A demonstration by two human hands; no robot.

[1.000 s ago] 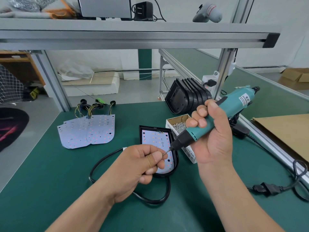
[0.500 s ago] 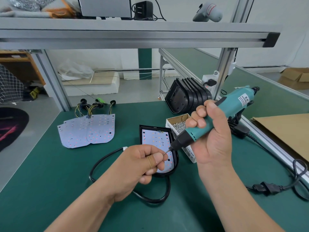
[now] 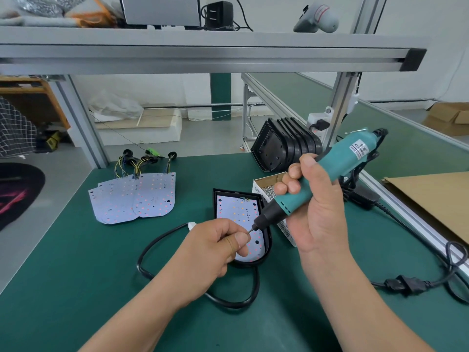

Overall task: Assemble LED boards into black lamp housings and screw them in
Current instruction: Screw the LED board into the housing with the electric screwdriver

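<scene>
Centre of frame: one black lamp housing [image 3: 268, 241] lies flat on the green counter [image 3: 76, 275] with an LED board [image 3: 238, 209] seated inside it, LED face up. A black cable [image 3: 157, 240] loops on the counter from beneath the housing toward lower centre.

Left hand [image 3: 218, 240]: grip narrow, thumb and forefinger pinching a screw [image 3: 247, 232] just above the board's lower half. The screw is too small to make out in detail. The remaining fingers are curled in.

Right hand [image 3: 314, 207]: grip wrapped fully round a teal electric screwdriver [image 3: 337, 171]. The tool is tilted, its rear toward upper right and its bit pointing down-left. The bit tip meets the screw at the left fingertips, above the board and not on it.

Right of the housing, partly behind the right hand: an open cardboard box of screws [image 3: 266, 190]. Behind it, a stack of empty black housings [image 3: 281, 148] stands on edge. Left of centre: several loose LED boards [image 3: 152, 196] overlap in a fan, wire leads at their far ends. Lower right: a black power cord with plug [image 3: 406, 284] lies on the counter. Right edge: a cardboard sheet [image 3: 431, 199]. An aluminium shelf [image 3: 203, 54] spans the top of the frame.
</scene>
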